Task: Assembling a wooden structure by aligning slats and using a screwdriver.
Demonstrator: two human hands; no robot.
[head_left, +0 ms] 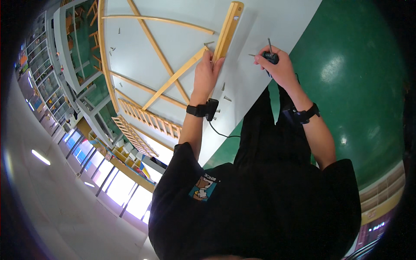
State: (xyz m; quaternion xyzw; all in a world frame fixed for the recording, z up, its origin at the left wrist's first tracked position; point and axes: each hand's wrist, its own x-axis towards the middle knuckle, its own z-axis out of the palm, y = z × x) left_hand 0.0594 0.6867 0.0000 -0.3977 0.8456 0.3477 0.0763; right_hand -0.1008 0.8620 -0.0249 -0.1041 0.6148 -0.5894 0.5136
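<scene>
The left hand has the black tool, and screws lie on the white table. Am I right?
Not quite: the head view shows the black tool in the right hand; the left hand holds the wooden bar. Screws do lie on the white table.

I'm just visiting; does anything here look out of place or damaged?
The silvery metal screws look untidy: they lie loose and scattered on the white tabletop, several near the left hand gripping the thick pale wooden beam. I see no clear damage.
</scene>
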